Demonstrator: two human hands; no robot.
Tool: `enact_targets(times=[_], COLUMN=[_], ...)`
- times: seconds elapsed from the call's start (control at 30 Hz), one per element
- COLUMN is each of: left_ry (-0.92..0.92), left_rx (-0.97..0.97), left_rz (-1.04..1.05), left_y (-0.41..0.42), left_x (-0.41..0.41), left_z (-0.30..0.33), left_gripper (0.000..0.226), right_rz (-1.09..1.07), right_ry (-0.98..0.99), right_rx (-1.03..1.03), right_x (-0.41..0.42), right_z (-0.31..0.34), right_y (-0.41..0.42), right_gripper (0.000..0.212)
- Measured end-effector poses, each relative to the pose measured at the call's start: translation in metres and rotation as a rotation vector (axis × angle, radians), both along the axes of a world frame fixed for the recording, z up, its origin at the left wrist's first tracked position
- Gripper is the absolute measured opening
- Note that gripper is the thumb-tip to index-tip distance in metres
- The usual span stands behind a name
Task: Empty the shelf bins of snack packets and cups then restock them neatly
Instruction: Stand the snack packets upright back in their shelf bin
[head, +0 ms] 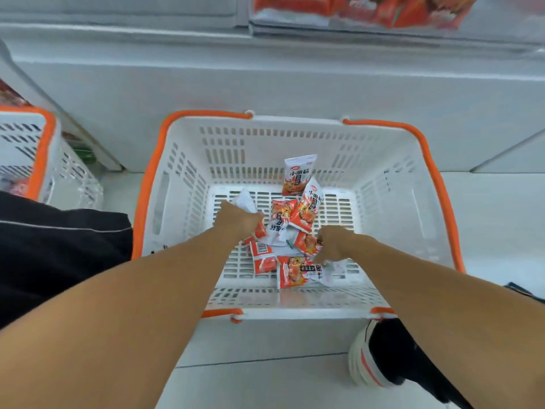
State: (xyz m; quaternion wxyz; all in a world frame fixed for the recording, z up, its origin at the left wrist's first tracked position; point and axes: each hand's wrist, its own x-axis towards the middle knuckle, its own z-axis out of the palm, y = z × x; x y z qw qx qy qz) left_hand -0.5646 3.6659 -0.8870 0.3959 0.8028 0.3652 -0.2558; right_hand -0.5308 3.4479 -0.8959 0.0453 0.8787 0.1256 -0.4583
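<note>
A white slotted shopping basket point(182, 184) with orange handles stands on the floor in front of me. Several small red-and-white snack packets point(303, 211) lie heaped on its bottom, and one packet point(298, 175) leans upright against the far wall. Both my arms reach down into the basket. My left hand point(240, 221) grips packets at the left of the heap, its fingers hidden beneath it. My right hand point(331, 240) curls onto packets at the right side of the heap.
A second white and orange basket point(32, 149) stands at the left by the shelf base. Above, a shelf bin holds red snack packs point(368, 10). My shoe point(380, 352) is on the floor at the basket's near right corner, dark clothing at left.
</note>
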Motion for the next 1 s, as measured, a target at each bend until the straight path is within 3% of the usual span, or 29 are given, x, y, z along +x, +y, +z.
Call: enact_targets(times=[0.07,0.17,0.33,0.4,0.5,0.57,0.7,0.83,1.0], left_ry=[-0.006,0.029,0.008,-0.009,0.071,0.105,0.014,-0.156,-0.301], left_rx=[-0.022,-0.031,0.007,-0.114,-0.478,-0.629,-0.797,-0.837,-0.825], left_rz=[0.105,0.117,0.059,0.011,0.049,0.007,-0.151,-0.316,-0.393], left_y=[-0.006,-0.021,-0.035,-0.031,-0.018,-0.011,-0.017,-0.048,-0.059], left_x=[0.004,0.006,0.011,0.014,0.019,0.023,0.032,0.032,0.004], left_z=[-0.012,-0.030,-0.034,-0.025,0.008,0.038,0.118,0.218,0.306], left_gripper=[0.105,0.111,0.069,0.044,0.011,0.015,0.032,0.028,0.043], right_rz=[-0.034,-0.024,-0.063,-0.290,-0.776,-0.920,-0.952,-0.891,-0.871], right_ry=[0.056,0.145,0.203,0.292,0.590,0.635,0.351,-0.030,-0.204], right_rx=[0.040,0.036,0.063,0.145,0.366,0.540,0.715,0.750,0.834], right_x=[0.001,-0.004,0.008,0.020,0.031,0.040,0.041,0.013,-0.004], right_z=[-0.006,-0.010,0.002,0.022,0.067,0.107,0.202,0.273,0.329], right_y=[0.010,0.024,0.023,0.013,-0.006,-0.014,-0.010,-0.002,-0.004], right_gripper=[0.040,0.055,0.039,0.035,0.038,0.033,0.024,0.020,0.057])
